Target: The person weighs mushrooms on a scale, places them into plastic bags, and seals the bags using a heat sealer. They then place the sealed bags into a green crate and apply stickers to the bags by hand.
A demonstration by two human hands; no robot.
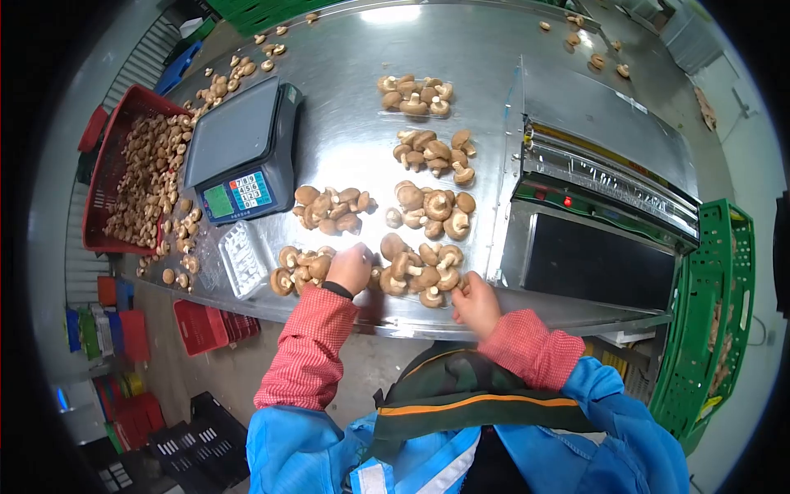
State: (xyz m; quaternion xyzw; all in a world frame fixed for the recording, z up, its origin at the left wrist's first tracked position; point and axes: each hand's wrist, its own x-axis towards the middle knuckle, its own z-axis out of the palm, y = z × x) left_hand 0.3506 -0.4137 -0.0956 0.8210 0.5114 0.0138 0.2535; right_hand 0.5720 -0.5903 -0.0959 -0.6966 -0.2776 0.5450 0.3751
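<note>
Brown shiitake mushrooms (409,265) lie in a pile near the front edge of the steel table, between my two hands. My left hand (351,268) is at the pile's left side, fingers curled inward and partly hidden. At the right side, my right hand (477,303) is closed with thumb and fingertips together at the pile's edge; I cannot tell what is pinched there. Another mushroom pile (301,268) sits just left of my left hand, and one more (331,209) lies behind it. Further piles (434,209) stretch back in a column, the farthest in a clear tray (414,113).
A digital scale (233,136) stands left of the piles, with white trays (243,258) before it. The red crate (99,202) holds many mushrooms; loose ones lie around it. On the right are a wrapping machine (605,177) and green crates (695,362).
</note>
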